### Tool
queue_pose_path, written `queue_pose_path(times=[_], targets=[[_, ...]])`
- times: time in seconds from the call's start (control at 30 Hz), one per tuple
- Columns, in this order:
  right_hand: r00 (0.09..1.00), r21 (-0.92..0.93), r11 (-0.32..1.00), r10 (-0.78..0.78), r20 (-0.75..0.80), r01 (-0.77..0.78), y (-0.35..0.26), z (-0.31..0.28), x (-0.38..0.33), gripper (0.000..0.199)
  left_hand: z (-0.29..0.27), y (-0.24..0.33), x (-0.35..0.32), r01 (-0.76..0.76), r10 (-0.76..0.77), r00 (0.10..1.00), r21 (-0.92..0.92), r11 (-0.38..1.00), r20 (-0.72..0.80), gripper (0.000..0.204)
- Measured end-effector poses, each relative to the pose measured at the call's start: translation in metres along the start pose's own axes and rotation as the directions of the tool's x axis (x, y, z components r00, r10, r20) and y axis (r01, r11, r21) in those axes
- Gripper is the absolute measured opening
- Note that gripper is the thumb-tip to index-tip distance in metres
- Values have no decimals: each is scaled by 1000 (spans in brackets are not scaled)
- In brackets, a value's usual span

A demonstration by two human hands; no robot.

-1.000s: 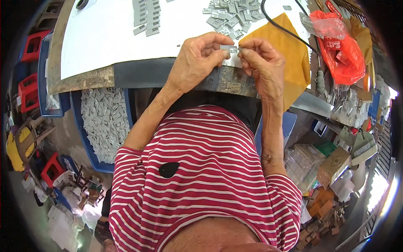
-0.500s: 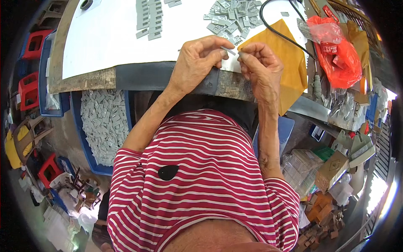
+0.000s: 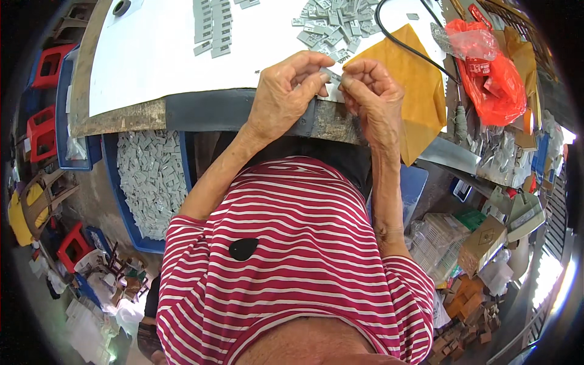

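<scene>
Above the table's near edge, my left hand (image 3: 287, 91) pinches a small flat grey plastic piece (image 3: 331, 75) between thumb and fingers. My right hand (image 3: 376, 91) is closed at the other end of that piece, its thumb and fingertips pressed together; whatever they pinch is too small to make out. Beyond the hands lies a loose heap of similar grey pieces (image 3: 334, 24). Farther left, more of them are set out in neat overlapping columns (image 3: 213, 27) on the white table surface (image 3: 140, 61).
An orange-brown envelope (image 3: 420, 79) lies right of my hands, with a black cable (image 3: 407, 50) across it. A red plastic bag (image 3: 493, 91) sits at the right end. Below the table, a blue crate (image 3: 129, 216) holds many grey pieces. A black roll (image 3: 121, 7) stands far left.
The grey piece has turned between my fingers and now shows more of its flat face. My right hand has shifted slightly left; my left hand has barely moved.
</scene>
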State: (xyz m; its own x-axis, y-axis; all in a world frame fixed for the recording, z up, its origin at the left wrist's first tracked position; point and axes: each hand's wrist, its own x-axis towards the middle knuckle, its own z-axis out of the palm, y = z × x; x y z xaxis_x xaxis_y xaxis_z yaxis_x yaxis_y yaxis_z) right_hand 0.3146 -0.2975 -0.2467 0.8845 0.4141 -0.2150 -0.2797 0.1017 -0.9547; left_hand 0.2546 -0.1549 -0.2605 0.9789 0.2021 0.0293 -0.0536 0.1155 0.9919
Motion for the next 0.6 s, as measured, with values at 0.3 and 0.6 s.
queue_pose_path(times=[0.3,0.6], targets=[[999,-64,998,29,37,-27,-6,-2,-3,17,0,-1,-2,-33,33,999,49,998,3,19],[995,-151,987,74,71,-63,-10,-4,-4,15,-2,1,-3,-36,33,998,85,996,45,17]])
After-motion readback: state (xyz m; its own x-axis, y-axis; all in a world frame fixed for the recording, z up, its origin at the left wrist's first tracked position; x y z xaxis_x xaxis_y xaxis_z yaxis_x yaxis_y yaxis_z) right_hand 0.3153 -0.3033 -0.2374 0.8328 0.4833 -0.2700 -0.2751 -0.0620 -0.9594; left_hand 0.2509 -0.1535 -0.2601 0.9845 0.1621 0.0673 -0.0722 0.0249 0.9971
